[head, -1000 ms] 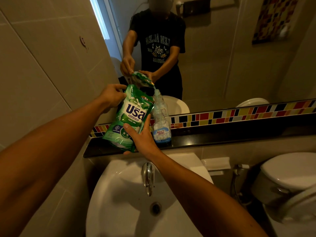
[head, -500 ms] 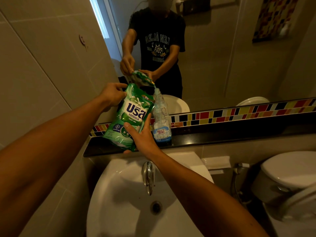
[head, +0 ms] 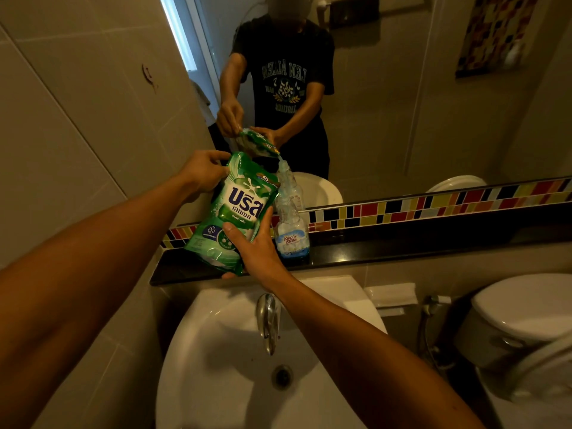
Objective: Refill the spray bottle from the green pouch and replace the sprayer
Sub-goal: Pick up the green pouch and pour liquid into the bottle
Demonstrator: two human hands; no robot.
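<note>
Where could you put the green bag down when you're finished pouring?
The dark ledge is bare to the right of the spray bottle, below the coloured tiles. Its left end is crowded: the green pouch, held by the left hand and right hand, hangs there.

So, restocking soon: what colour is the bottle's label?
Light blue and white on the spray bottle, in the head view.

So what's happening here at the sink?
A person is refilling a clear spray bottle that stands on the dark ledge above the sink. The left hand grips the top of a green pouch and the right hand supports its bottom, tipping its corner to the bottle's open neck. No sprayer is in view.
</note>
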